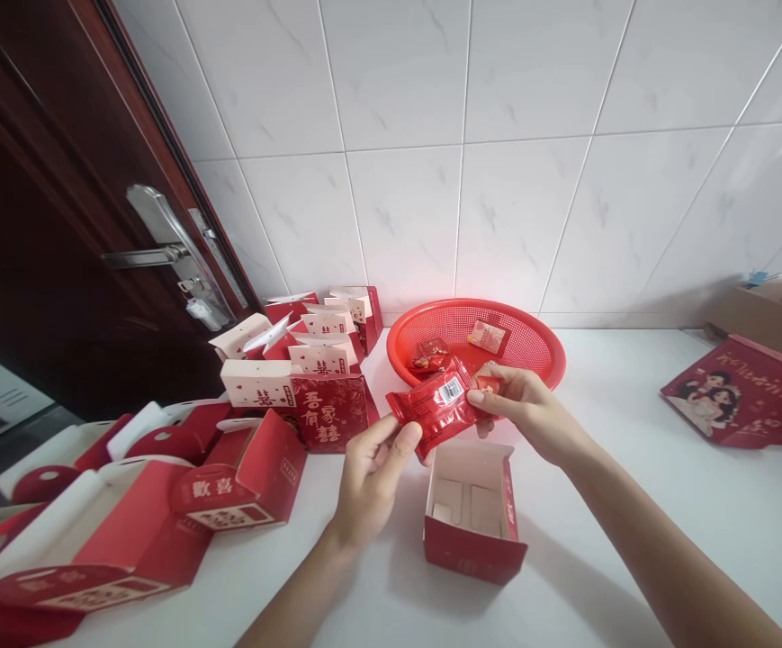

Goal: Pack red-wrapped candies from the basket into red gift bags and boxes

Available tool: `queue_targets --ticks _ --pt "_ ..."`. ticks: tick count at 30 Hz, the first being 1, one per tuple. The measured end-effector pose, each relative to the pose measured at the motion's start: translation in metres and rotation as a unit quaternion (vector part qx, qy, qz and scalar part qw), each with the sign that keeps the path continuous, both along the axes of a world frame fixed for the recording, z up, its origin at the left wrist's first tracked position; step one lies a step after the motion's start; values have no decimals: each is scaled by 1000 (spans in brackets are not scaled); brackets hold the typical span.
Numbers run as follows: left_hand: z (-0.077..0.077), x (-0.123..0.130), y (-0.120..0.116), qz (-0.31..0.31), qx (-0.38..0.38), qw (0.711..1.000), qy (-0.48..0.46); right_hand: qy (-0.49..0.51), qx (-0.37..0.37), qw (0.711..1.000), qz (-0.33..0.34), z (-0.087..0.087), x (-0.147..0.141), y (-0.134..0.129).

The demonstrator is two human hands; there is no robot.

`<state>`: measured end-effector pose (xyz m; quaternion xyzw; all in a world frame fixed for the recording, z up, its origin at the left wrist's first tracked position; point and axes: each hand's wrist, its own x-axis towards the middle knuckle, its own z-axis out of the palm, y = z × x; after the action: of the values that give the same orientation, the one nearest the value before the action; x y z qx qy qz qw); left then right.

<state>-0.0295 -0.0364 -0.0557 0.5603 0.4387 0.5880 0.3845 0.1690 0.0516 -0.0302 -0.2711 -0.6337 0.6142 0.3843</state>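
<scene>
Between my two hands is a shiny red snack packet with a barcode label, held above the table. My left hand pinches its lower left end between thumb and fingers. On the other end my right hand is closed, with a small orange-red wrapped piece showing at its fingers as well. Just below stands an open red gift box, its pale inside bare. Behind the packet sits a red plastic basket holding a few small wrapped items, among them a pink-and-white packet.
Several red gift boxes with open tops crowd the left side, and more red-and-white boxes stand behind them. A printed red box and a brown carton lie at the right. A tiled wall closes off the back.
</scene>
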Motion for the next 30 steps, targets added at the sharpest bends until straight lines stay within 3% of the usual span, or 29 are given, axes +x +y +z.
queue_targets --ticks 16,20,24,26,30 --pt "-12 0 3 -20 13 999 24 11 38 999 32 8 15 6" --pt "-15 -5 3 -38 57 996 57 35 149 988 11 17 29 5" --pt "-19 -7 3 -58 43 988 135 33 314 949 17 32 43 -1" --pt "-20 -6 3 -70 30 983 169 26 338 941 25 35 45 -2" --pt "-19 -3 4 -78 7 978 192 30 307 951 33 32 41 1"
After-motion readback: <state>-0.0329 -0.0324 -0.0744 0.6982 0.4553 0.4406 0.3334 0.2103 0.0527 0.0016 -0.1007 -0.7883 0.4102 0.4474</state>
